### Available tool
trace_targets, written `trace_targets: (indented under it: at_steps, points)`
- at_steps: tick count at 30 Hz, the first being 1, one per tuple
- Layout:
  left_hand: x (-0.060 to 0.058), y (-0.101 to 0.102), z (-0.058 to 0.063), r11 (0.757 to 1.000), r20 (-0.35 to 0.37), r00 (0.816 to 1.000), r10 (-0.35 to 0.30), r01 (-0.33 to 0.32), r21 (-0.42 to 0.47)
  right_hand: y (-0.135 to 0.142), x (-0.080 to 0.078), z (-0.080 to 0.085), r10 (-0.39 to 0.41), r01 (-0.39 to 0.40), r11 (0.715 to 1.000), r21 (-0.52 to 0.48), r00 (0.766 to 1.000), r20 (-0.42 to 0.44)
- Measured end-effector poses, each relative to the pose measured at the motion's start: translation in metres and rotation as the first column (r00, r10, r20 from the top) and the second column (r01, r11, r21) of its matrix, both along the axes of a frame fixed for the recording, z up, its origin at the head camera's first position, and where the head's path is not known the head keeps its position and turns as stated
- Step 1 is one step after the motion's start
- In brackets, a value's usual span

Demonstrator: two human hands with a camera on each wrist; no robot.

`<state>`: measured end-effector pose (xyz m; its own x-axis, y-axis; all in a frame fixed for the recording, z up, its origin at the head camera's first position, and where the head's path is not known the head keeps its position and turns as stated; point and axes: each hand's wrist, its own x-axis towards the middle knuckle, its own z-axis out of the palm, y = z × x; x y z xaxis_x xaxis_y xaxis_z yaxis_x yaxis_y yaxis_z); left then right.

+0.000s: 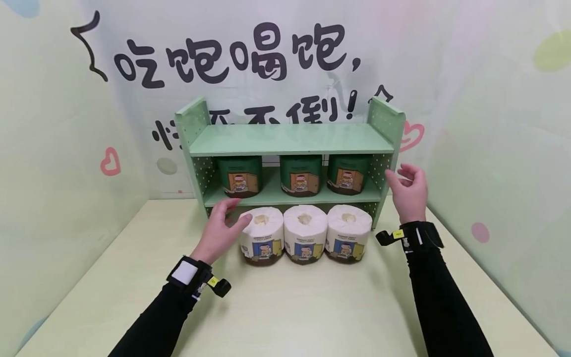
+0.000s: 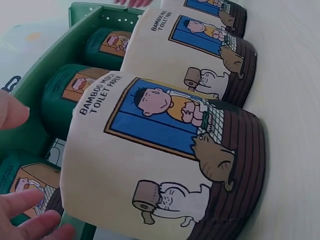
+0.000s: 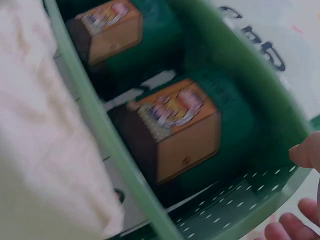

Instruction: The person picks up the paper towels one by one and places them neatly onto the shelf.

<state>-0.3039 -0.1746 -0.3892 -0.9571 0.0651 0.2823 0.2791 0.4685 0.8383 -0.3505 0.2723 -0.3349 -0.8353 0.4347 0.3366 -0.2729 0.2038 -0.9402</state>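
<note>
Three white toilet paper rolls (image 1: 305, 233) stand side by side on the table in front of a light green shelf (image 1: 292, 139). Each shows a printed cartoon picture and a dark base. Beside the leftmost white roll (image 2: 165, 160) is my left hand (image 1: 221, 232), fingers spread and nothing held; whether the thumb touches the roll I cannot tell. My right hand (image 1: 409, 194) hovers by the shelf's right side panel, its fingers loosely bent around no object. Three green toilet paper rolls (image 1: 301, 176) sit spaced apart on the shelf's middle board (image 1: 272, 200).
The top board (image 1: 290, 139) of the shelf bears nothing. A pale table (image 1: 285, 307) extends toward me. Behind the shelf hangs a printed backdrop (image 1: 285, 15) with large dark characters, and light walls rise on both sides.
</note>
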Motion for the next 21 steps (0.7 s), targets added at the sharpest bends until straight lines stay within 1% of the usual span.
trace_targets:
  at_steps: [2,4,8,11,15,19,21]
  points:
    - [-0.001,0.0,-0.002,1.0,0.026,1.0,-0.009,0.009,-0.004,0.002,-0.005,-0.008,0.013,-0.015,0.999,0.037,0.998,0.059]
    - [-0.003,0.0,-0.004,1.0,0.055,0.998,-0.014,0.015,-0.013,0.004,-0.01,-0.016,0.052,-0.06,0.995,0.079,0.993,0.102]
    - [-0.006,-0.001,-0.008,0.999,0.129,0.991,-0.023,0.027,-0.026,0.005,-0.015,-0.026,0.143,-0.164,0.977,0.135,0.978,0.152]
    - [-0.008,-0.004,-0.012,0.998,0.192,0.98,-0.052,0.058,-0.024,0.005,-0.017,-0.032,0.177,-0.209,0.964,0.167,0.966,0.187]
    - [-0.011,-0.008,-0.017,0.993,0.247,0.962,-0.119,0.121,0.009,0.005,-0.018,-0.04,0.167,-0.214,0.953,0.213,0.961,0.22]
    - [-0.012,-0.012,-0.022,0.985,0.262,0.95,-0.171,0.167,0.036,0.004,-0.017,-0.044,0.127,-0.188,0.946,0.266,0.964,0.232]
    - [-0.012,-0.013,-0.024,0.982,0.261,0.947,-0.188,0.184,0.041,0.004,-0.016,-0.045,0.13,-0.197,0.94,0.28,0.962,0.241]
